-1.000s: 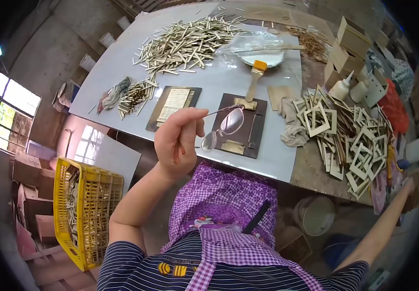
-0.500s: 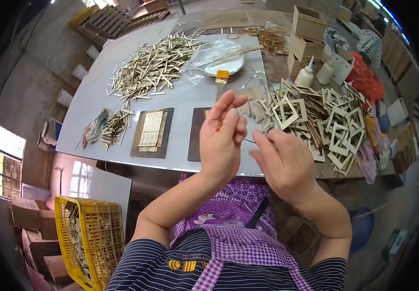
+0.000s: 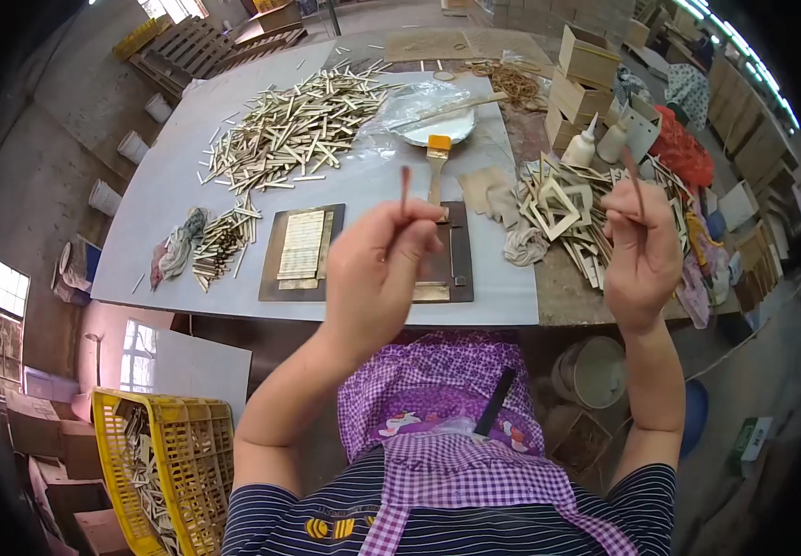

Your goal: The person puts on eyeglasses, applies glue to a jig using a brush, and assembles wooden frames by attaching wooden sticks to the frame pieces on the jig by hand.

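My left hand (image 3: 377, 264) is raised over the front of the table, its fingers pinched on a thin reddish-brown strip (image 3: 406, 188) that sticks up. Another thin reddish-brown strip (image 3: 637, 190) rises from the closed fingers of my right hand (image 3: 643, 259), in front of the heap of square wooden frames (image 3: 558, 218). Whether the strips are wood or rubber is unclear from the blur. Partly behind my left hand lies a dark board (image 3: 464, 264) with wooden strips along its edges. To its left, a second dark board (image 3: 271, 278) carries a row of pale wooden sticks (image 3: 304, 248).
Loose wooden sticks (image 3: 294, 134) form a large heap at the table's back left. An orange-topped brush (image 3: 438, 153) leans by a plastic-covered white bowl (image 3: 438, 128). Glue bottles (image 3: 580, 148), wooden boxes (image 3: 586, 60) and rags (image 3: 525, 246) stand or lie around. A yellow crate (image 3: 164, 408) sits lower left.
My hands have moved apart, the left one leftward and the right one rightward and up. Thin reddish-brown strips now show in both hands. The board behind my left hand is more exposed.
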